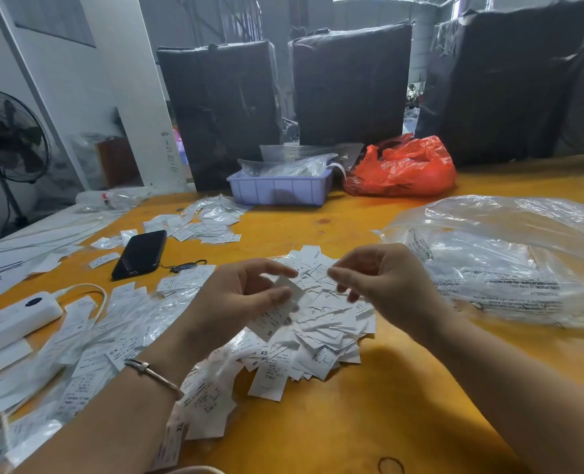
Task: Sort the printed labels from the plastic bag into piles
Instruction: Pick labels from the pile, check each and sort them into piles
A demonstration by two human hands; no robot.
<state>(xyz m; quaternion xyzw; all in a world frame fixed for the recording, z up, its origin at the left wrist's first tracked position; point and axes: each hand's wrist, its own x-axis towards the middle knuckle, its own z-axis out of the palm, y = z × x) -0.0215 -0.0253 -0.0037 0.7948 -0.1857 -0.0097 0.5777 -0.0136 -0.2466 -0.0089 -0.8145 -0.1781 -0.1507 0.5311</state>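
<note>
Left hand (246, 295), bracelet on wrist, raised above the worktop (369, 422) centre; thumb and fingers pinch a small stack of printed labels (276, 311), an "S" legible at the lower end. Right hand (382, 282) raised beside it, fingers loosely curled; whether the fingertips hold a label, cannot tell (motion blur). Loose label heap (324, 319) lies on the worktop directly beneath both hands. More labels in clear sleeves (119, 323) spread toward the left edge. Large clear plastic bag (509, 261) at the right edge. Black phone (140, 253) left of centre; lilac bin (280, 189) and red bag (403, 169) at the far edge.
</note>
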